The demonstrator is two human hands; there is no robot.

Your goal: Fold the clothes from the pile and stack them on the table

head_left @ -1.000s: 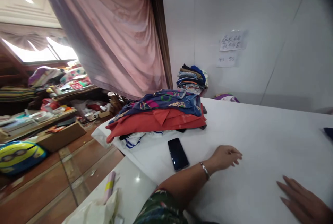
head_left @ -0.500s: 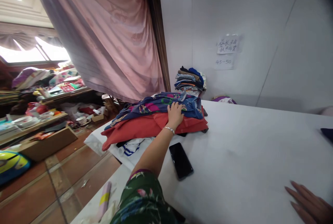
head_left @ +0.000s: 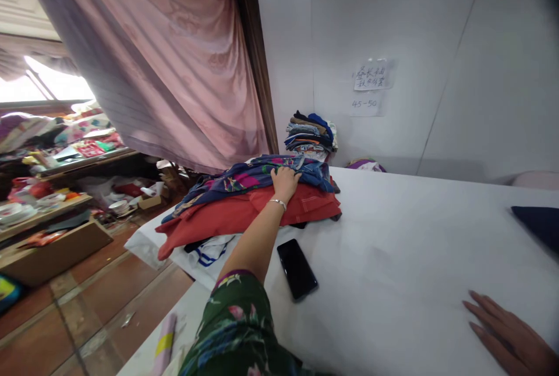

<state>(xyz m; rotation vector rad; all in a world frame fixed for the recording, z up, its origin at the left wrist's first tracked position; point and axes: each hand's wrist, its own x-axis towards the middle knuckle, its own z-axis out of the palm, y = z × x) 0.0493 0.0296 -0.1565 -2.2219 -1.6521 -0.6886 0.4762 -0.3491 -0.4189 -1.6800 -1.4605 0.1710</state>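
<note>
My left hand (head_left: 285,184) reaches out to a pile of clothes at the table's far left. Its fingers are curled into the top piece, a dark blue patterned garment (head_left: 244,177) with pink and green figures and a denim-like part at its right end. Beneath lies a red garment (head_left: 222,216), and under that some white cloth with blue stripes (head_left: 212,249). A black phone (head_left: 297,269) lies on the table by my left forearm. My right hand (head_left: 509,329) rests palm down at the lower right, fingers stretched out and nothing in them.
The white table (head_left: 393,259) runs to a pale wall with handwritten paper signs (head_left: 369,76). A stack of folded clothes (head_left: 309,131) stands at the back. Dark navy cloth (head_left: 539,222) lies at the right edge. A pink curtain (head_left: 187,61) hangs at left, beside cluttered shelves and a cardboard box (head_left: 56,251).
My left hand's fingers have curled into the patterned garment. The view has swung a little to the right, showing more of the navy cloth and my right hand.
</note>
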